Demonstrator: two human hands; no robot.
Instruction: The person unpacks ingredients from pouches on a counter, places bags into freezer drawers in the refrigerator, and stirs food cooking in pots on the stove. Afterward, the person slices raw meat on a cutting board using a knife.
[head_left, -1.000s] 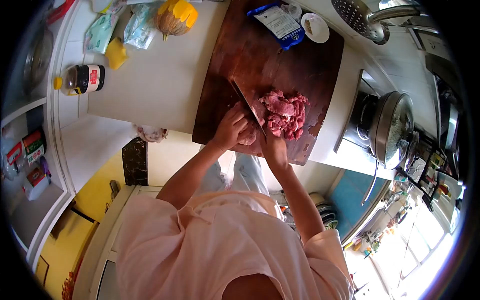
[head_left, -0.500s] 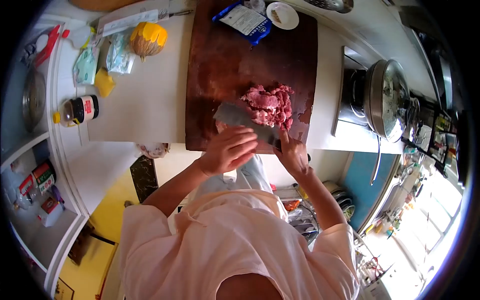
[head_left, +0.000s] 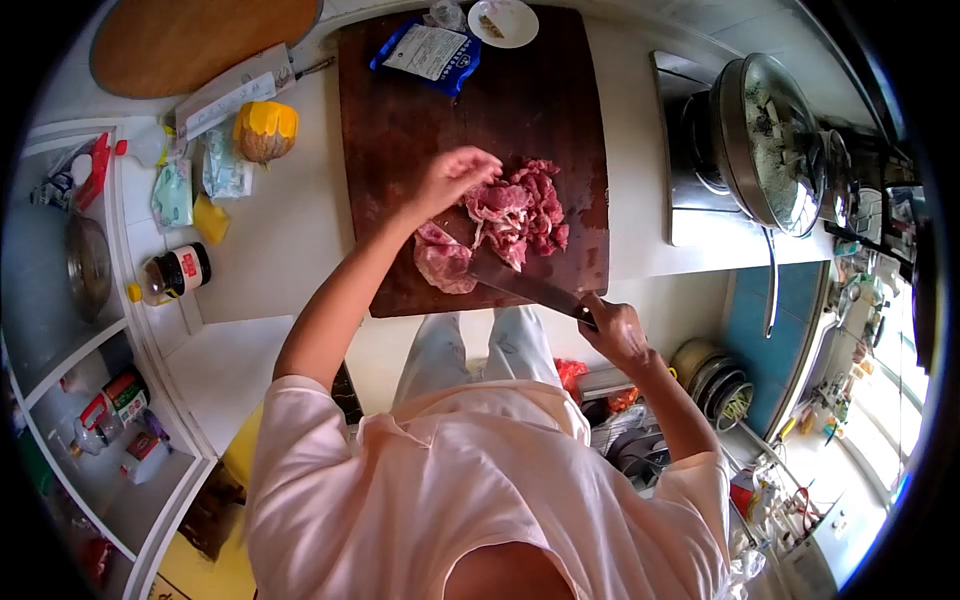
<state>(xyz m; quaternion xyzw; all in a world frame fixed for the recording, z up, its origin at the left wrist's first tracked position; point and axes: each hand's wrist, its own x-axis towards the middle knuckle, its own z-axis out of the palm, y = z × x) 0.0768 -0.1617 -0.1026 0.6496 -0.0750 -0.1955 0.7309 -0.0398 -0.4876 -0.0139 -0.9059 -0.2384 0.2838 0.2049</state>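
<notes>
My right hand (head_left: 618,332) is wrapped round the dark handle of a cleaver (head_left: 525,288), whose blade slants across the near part of the cutting board (head_left: 400,120). The blade's far end touches or nearly touches a larger piece of raw meat (head_left: 443,260). Beyond it lies a pile of cut raw meat (head_left: 520,205), pink and red with pale fat. My left hand (head_left: 458,180) is at the pile's upper left edge, fingers loosely extended and slightly bent. Nothing shows in it, and whether its fingertips touch the meat I cannot tell.
A blue packet (head_left: 430,55) and a white dish (head_left: 503,24) sit at the board's far end. On the right, a lidded pan (head_left: 770,145) stands on the stove, its handle jutting toward me. A pumpkin (head_left: 267,132) and a dark sauce bottle (head_left: 172,273) are on the left.
My left hand has left the blade and moved forward to the meat pile. My right hand has drawn the cleaver nearer to me, uncovering the larger meat piece. The view has shifted.
</notes>
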